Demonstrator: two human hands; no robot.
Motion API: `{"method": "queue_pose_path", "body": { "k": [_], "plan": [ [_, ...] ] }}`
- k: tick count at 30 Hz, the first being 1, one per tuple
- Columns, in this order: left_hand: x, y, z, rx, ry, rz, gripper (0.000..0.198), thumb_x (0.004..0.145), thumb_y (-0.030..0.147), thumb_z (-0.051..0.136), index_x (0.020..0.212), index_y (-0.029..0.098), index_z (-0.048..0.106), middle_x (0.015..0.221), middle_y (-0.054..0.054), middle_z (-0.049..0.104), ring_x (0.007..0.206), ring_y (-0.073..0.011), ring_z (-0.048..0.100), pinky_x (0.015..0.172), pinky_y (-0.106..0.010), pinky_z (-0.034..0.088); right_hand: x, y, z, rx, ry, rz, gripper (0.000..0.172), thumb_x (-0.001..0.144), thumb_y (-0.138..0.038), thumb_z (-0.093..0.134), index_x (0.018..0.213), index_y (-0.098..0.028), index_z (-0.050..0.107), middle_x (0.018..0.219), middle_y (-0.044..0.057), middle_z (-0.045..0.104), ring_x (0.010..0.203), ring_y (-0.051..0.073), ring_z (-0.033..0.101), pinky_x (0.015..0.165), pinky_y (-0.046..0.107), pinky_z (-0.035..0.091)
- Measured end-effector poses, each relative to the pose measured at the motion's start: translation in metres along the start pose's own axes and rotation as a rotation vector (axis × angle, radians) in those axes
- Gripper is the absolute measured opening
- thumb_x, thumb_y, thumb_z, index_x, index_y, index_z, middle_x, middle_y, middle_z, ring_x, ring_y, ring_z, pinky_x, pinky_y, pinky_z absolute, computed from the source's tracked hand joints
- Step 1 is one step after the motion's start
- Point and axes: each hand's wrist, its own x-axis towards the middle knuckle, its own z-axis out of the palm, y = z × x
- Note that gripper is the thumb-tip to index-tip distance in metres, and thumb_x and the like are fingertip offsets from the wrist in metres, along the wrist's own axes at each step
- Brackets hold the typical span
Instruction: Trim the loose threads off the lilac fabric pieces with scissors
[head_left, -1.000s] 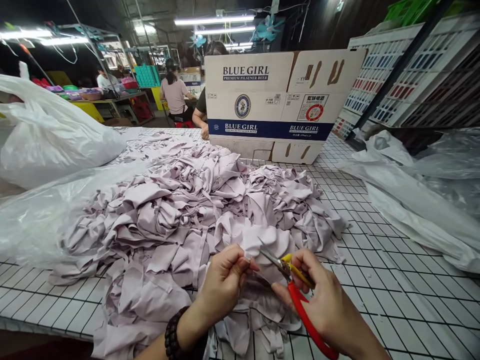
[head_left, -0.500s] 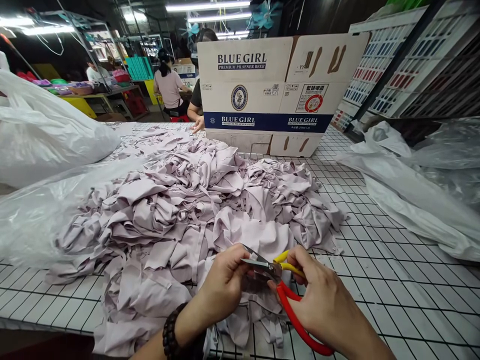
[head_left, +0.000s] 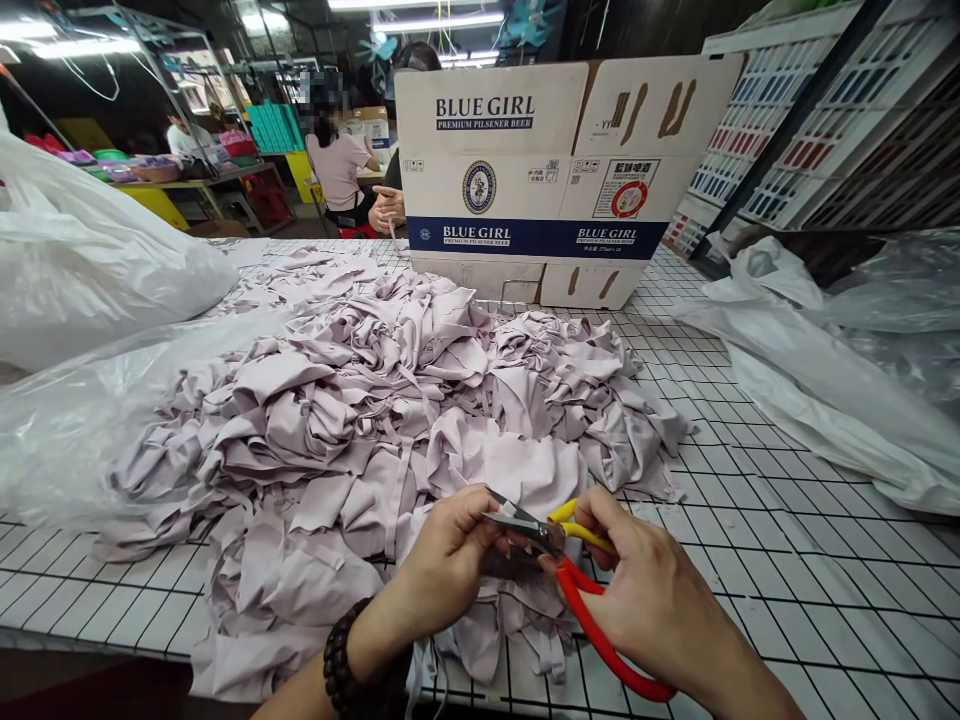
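Note:
My right hand (head_left: pixel 643 590) is wrapped around scissors (head_left: pixel 600 640) with red and yellow handles. Their blades are parted and point left, at the fingertips of my left hand (head_left: pixel 450 560). That hand, with a dark beaded bracelet at the wrist, pinches a piece of pale lilac fabric (head_left: pixel 480 625), which hangs down under both hands. A small white bit (head_left: pixel 508 508) shows between the blades; I cannot tell if it is a label or a strip end. Just beyond lies a large heap of crumpled lilac fabric pieces (head_left: pixel 330 400).
A white Blue Girl beer carton (head_left: pixel 487 135) stands behind the heap, with a co-worker's hand (head_left: pixel 388 208) beside it. Plastic bags (head_left: pixel 97 260) lie left, and more white bags (head_left: pixel 817 370) right, on the grid-patterned table (head_left: pixel 757 560). Plastic crates (head_left: pixel 795 130) are stacked at right.
The co-worker's hands beside the carton have come up off the table. My hands and the scissors stay almost in place; the white bit between the blades shows more clearly.

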Motion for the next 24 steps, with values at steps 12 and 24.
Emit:
{"method": "queue_pose_path", "body": {
  "k": [12, 24],
  "plan": [
    [-0.001, 0.0, 0.0, -0.058, -0.007, -0.029, 0.034, 0.094, 0.035, 0.048, 0.071, 0.015, 0.063, 0.069, -0.002, 0.054, 0.062, -0.0123, 0.049, 0.057, -0.022, 0.039, -0.002, 0.009, 0.009, -0.045, 0.012, -0.033, 0.03, 0.077, -0.041, 0.061, 0.072, -0.026, 0.035, 0.055, -0.007, 0.054, 0.048, 0.014, 0.049, 0.048, 0.025, 0.038],
    [-0.001, -0.001, -0.001, -0.124, -0.029, -0.066, 0.037, 0.093, 0.04, 0.05, 0.07, 0.015, 0.063, 0.067, -0.001, 0.052, 0.06, -0.0113, 0.045, 0.057, -0.022, 0.037, 0.0, 0.016, 0.015, -0.01, 0.037, -0.108, 0.032, 0.074, -0.034, 0.06, 0.07, -0.027, 0.029, 0.052, -0.008, 0.045, 0.044, 0.012, 0.04, 0.044, 0.023, 0.034]
  ]
}}
